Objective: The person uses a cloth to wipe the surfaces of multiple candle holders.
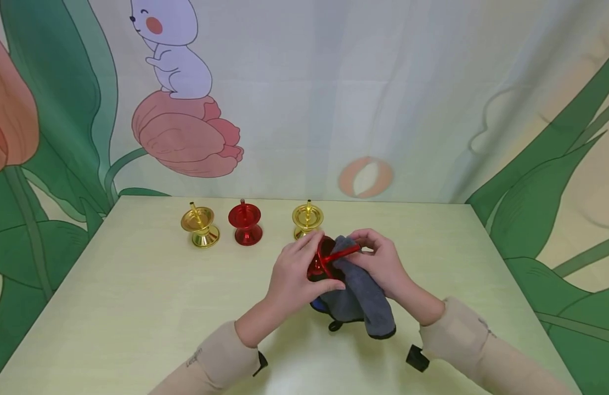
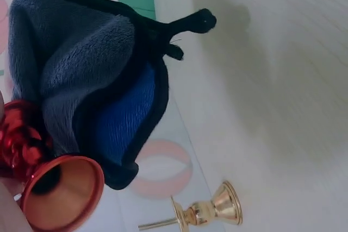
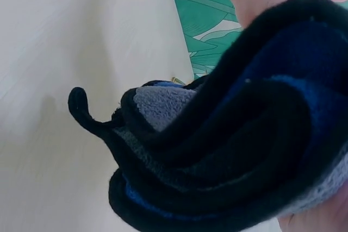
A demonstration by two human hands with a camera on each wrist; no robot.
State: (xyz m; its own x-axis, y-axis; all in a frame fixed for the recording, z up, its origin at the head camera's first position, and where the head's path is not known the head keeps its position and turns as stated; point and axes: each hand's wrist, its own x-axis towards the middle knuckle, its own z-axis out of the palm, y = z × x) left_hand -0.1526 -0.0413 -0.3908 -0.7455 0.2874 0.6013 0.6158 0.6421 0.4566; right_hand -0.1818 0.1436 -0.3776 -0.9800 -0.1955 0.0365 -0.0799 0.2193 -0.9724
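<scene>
My left hand (image 1: 297, 271) grips a red metal candle holder (image 1: 324, 259) tipped on its side above the table's middle. Seen from the left wrist, the red candle holder (image 2: 46, 183) shows its flared base at the lower left. My right hand (image 1: 378, 260) pinches a grey cloth (image 1: 359, 293) with black trim against the holder's thin red stem. The cloth (image 2: 81, 74) hangs below both hands and has a blue inner side; the cloth (image 3: 234, 145) fills the right wrist view.
Three more candle holders stand in a row at the back of the pale table (image 1: 136, 307): gold (image 1: 199, 225), red (image 1: 245, 222) and gold (image 1: 307, 218). The gold one (image 2: 209, 210) nearest my hands also shows from the left wrist. A leafy printed backdrop surrounds the table.
</scene>
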